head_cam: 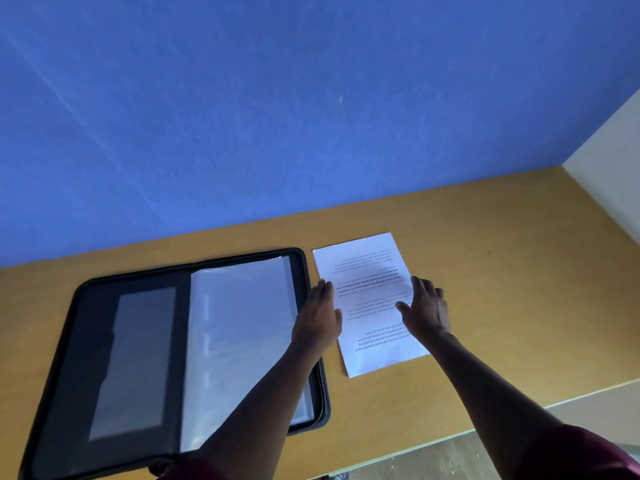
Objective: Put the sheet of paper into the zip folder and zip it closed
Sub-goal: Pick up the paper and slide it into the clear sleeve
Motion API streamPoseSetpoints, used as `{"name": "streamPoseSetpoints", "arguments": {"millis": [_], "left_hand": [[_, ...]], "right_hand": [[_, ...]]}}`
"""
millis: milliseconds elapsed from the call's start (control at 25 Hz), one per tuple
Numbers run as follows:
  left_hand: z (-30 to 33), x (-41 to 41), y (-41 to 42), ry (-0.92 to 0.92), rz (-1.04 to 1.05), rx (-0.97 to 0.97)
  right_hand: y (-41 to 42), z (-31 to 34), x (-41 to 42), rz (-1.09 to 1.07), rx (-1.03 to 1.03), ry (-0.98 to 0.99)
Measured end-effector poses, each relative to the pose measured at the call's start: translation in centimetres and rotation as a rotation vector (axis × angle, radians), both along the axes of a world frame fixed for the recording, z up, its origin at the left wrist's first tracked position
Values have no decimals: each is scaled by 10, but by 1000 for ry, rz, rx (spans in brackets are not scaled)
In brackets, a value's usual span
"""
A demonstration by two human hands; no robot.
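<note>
An office-like spot: wooden desk (485, 237) against a blue wall (242, 98).

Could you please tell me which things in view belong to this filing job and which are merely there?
Part of the job: sheet of paper, open zip folder, left hand, right hand.

Merely there: wooden table, blue wall.

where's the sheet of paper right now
In the head view the sheet of paper lies flat on the wooden table, just right of the open zip folder, with the left hand and right hand at its side edges.
</note>
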State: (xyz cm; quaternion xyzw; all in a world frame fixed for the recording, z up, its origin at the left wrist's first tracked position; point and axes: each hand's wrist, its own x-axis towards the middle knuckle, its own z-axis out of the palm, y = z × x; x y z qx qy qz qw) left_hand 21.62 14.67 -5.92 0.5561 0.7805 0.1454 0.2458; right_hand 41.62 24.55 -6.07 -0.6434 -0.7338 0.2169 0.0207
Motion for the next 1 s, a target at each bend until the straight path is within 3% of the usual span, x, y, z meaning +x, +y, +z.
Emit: {"name": "streamPoseSetpoints", "arguments": {"millis": [240,480,800,1000], "left_hand": [[7,11,20,-118,324,-99],[15,14,45,-377,614,-199],[14,9,50,-637,830,-156],[10,14,59,-743,845,-179]], "right_hand": [[8,-7,2,0,-96,-56],[10,-7,1,31,-85,-119],[11,-11,2,41,-72,-117],[11,-13,3,41,-68,-134]]}}
